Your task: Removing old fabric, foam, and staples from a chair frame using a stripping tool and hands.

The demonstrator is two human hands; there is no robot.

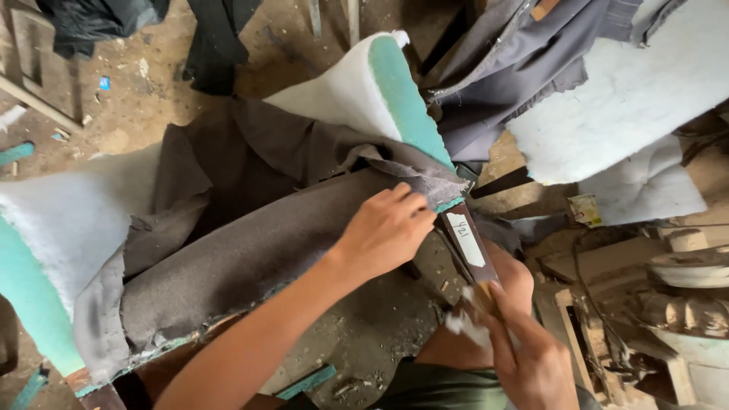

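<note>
Brown fabric [250, 250] draped over a padded furniture piece lying across the middle of the scene, green foam [406, 91] and white batting [342, 91] exposed at its far end and again at the left, where the cover is peeled back. Left hand [387, 228] pressed flat on the fabric's right edge, fingers spread and closed on nothing, apparently pinning the loose cloth taut against the frame underneath. Right hand [531, 357] nearer and lower right, clamped around the near end of a dark wooden leg [467, 243] along with a scrap of white material [467, 323]; leg angled up toward the fabric edge, a white label stuck on its face. Hands apart, one steadying, one gripping. Bent knee [509, 281] just under the leg, seemingly bracing it. Grey cloth [509, 61] and another white batting sheet [630, 99] heaped far right; carved wooden parts [683, 304] at right; dusty floor [357, 342] strewn with scraps below.
</note>
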